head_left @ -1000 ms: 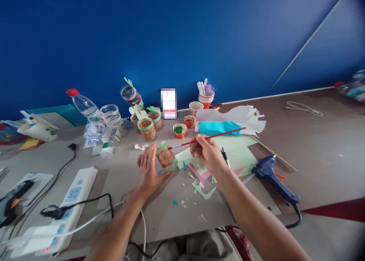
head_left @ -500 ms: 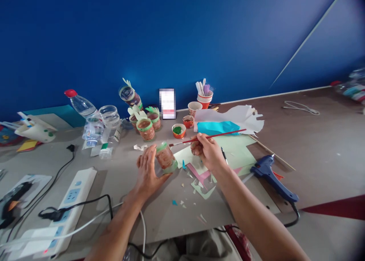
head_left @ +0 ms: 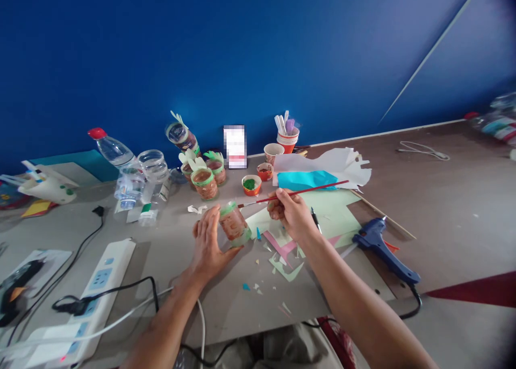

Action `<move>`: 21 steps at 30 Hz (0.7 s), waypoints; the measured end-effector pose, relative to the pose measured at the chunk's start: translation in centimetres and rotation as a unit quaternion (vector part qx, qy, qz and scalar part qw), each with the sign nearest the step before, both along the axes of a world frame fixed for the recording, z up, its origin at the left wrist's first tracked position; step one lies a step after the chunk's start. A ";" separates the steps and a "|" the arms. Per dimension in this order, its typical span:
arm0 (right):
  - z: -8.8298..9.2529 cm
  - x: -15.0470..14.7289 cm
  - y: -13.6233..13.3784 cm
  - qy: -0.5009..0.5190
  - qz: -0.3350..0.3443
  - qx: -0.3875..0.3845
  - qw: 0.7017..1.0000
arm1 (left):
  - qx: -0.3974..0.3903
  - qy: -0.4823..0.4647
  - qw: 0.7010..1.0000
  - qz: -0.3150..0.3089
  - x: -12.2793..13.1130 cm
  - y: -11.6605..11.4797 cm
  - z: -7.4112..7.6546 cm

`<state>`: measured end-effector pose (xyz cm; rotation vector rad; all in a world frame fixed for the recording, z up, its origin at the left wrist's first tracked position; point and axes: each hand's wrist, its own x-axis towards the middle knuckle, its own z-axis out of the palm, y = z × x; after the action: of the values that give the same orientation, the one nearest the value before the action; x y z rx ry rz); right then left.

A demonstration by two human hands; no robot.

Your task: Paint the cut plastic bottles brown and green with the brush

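My left hand [head_left: 209,239] is closed around a small clear plastic cup [head_left: 234,224], painted brown in the middle with green bands at both ends; the cup is tilted. Between the fingers of my right hand [head_left: 293,213] is a thin red paintbrush [head_left: 310,190]. Its bristle tip points left and lies at or very near the cup's upper right side; contact I cannot tell. Beyond my hands stand a small tub of green paint [head_left: 251,185] and a tub of brown paint [head_left: 265,171]. Several similar painted cups [head_left: 205,184] with pale green paper tops stand behind the left hand.
A blue glue gun [head_left: 382,248] lies right of my right forearm. Paper sheets [head_left: 342,213] and scraps spread under the right hand. Plastic bottles [head_left: 115,149] stand at the left, near a white power strip [head_left: 102,280] with cables. A phone [head_left: 235,147] leans against the blue wall.
The brush tip has come slightly closer to the painted cup. Both hands keep their grips, and the whole view has shifted a little.
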<state>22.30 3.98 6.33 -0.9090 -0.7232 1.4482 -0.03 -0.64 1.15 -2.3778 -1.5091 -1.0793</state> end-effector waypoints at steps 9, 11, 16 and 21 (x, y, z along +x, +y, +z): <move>-0.2 -0.1 -0.1 -0.006 0.006 0.042 0.999 | 0.012 -0.015 1.000 -0.007 0.1 0.1 0.2; 0.0 -0.1 -0.2 -0.011 0.001 0.051 0.999 | 0.006 -0.016 1.000 -0.009 0.1 0.1 0.2; 0.5 -0.1 -0.7 -0.038 0.059 0.061 0.996 | -0.015 -0.017 1.000 -0.009 0.0 0.0 0.1; 0.2 0.1 -0.3 -0.055 0.017 0.068 0.996 | -0.016 -0.030 0.999 -0.012 0.1 -0.1 0.1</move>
<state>22.41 3.67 6.54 -0.8796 -0.9127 1.3694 0.05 -0.77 1.29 -2.4112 -1.5323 -1.1505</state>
